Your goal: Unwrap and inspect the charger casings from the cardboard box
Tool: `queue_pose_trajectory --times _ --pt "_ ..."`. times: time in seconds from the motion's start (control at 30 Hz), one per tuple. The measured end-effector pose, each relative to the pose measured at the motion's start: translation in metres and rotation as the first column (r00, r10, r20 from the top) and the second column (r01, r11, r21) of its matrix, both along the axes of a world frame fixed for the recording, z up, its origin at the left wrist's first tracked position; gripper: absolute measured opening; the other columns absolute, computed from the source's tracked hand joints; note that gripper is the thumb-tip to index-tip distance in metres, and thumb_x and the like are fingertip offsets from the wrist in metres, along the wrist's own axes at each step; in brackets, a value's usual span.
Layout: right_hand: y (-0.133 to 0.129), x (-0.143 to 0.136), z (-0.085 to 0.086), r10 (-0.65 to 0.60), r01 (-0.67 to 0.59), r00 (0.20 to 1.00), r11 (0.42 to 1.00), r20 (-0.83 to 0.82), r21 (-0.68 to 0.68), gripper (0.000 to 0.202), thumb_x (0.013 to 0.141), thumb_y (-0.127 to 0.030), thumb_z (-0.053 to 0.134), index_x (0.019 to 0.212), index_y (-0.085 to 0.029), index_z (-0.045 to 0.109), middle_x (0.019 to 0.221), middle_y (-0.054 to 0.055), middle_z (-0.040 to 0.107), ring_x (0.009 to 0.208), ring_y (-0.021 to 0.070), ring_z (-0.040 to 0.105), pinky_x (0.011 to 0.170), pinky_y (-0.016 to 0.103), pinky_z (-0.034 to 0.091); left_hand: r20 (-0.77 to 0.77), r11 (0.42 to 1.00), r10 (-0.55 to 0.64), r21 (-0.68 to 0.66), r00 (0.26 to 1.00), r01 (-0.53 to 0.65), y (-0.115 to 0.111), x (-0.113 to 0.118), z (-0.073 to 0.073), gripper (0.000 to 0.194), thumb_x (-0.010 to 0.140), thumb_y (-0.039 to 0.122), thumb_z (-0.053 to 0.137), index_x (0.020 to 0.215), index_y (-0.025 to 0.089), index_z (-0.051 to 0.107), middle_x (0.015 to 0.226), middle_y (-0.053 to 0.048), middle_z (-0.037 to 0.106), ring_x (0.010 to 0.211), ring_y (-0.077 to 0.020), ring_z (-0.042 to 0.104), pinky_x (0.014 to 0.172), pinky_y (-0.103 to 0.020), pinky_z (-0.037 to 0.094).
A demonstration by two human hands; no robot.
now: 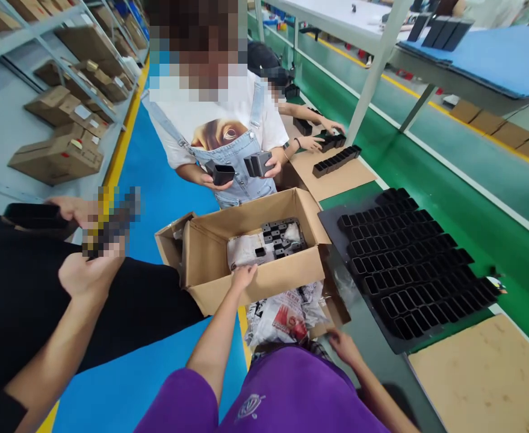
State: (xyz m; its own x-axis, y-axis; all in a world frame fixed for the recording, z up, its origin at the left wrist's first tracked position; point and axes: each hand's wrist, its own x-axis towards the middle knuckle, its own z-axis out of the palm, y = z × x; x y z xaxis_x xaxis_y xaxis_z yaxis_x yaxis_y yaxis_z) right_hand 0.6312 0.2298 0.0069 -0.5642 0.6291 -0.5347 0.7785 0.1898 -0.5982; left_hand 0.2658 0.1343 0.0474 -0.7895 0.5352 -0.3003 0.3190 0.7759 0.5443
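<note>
My left hand (245, 276) is at the near rim of an open cardboard box (255, 282), its fingers hooked over the edge. Inside the box, small black rectangular parts (282, 237) lie beside white wrapping (246, 251). Down by my right side, my right hand (342, 346) hangs with its fingers loosely stretched and nothing visible in it. Close to that hand is a clear plastic bag with red print (286, 319), under the near side of the box. To the right, rows of black rectangular tubes (408, 258) stand on a dark board (336, 231).
Across the box a co-worker in denim overalls (246, 153) holds black tubes (259, 163). At left, another person's hands (88, 264) hold dark items. Someone behind handles black parts on a cardboard sheet (331, 177). Shelves with cartons (59, 156) line the left; another board (485, 373) lies lower right.
</note>
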Motion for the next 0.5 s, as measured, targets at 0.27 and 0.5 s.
queue_pose_trajectory --times 0.27,0.5 --pt "-0.030 0.033 -0.038 -0.129 0.129 0.992 0.990 -0.013 0.057 0.030 0.078 -0.029 0.056 0.101 -0.023 0.076 0.106 0.014 0.077 0.103 0.0333 0.076 0.096 0.046 0.060 0.098 0.945 -0.200 -0.245 0.975 0.218 -0.006 -0.025 -0.036 0.032 0.098 0.041 0.061 0.119 0.017 0.066 0.126 -0.010 0.066 0.114 -0.0239 0.065 0.100 -0.048 0.055" --pt "0.102 -0.156 -0.024 0.179 0.143 0.904 0.727 -0.387 0.671 0.036 0.100 -0.032 0.050 0.130 -0.019 0.064 0.137 0.016 0.063 0.139 0.0281 0.050 0.121 0.056 0.034 0.251 0.818 -0.395 -0.341 0.884 0.462 0.025 -0.084 -0.080 0.031 0.098 0.043 0.061 0.112 0.016 0.068 0.112 -0.007 0.071 0.099 -0.0204 0.069 0.091 -0.041 0.058"
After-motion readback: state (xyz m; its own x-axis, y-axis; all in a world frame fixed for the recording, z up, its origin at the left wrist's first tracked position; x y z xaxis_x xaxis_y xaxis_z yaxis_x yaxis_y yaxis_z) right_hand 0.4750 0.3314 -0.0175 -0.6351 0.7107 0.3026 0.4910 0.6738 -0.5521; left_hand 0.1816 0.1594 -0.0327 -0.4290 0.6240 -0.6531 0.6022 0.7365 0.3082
